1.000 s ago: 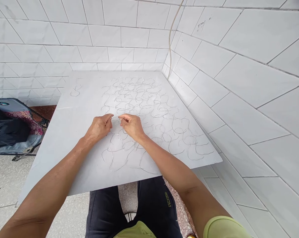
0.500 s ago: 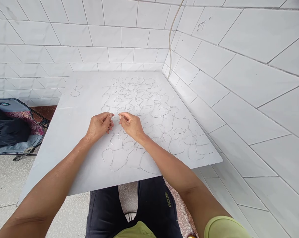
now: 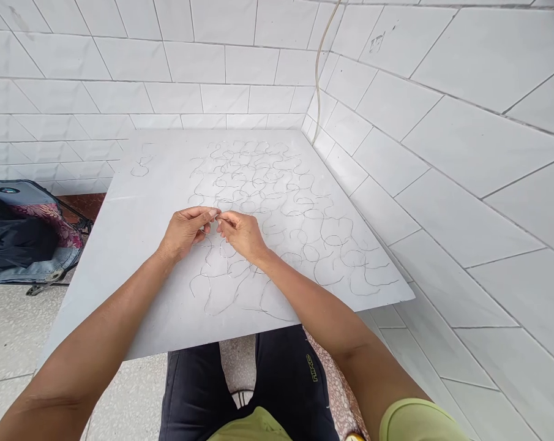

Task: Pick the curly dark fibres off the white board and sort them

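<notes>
My left hand (image 3: 187, 231) and my right hand (image 3: 240, 234) meet above the middle of a white board (image 3: 148, 288). Thumb and forefinger of each are pinched together, and the fingertips touch or nearly touch. A very fine strand, apparently thin wire, shows faintly at the fingers; most of it is hidden or too thin to follow. Many thin, curled wires (image 3: 336, 241) lie spread over the board's middle and right side, some looped and overlapping. One looped wire (image 3: 139, 169) lies apart from them near the far left corner.
Tiled walls (image 3: 277, 64) border the board at the back and right. A pale cable (image 3: 318, 79) hangs in the corner. On the left a folding chair (image 3: 70, 239) carries dark cloth (image 3: 17, 239). My legs (image 3: 286, 383) are beneath the board's near edge.
My hands have come together from a small gap, so the fingertips now meet. The left hand moved slightly right, the right hand slightly left. The wires on the board lie as before.
</notes>
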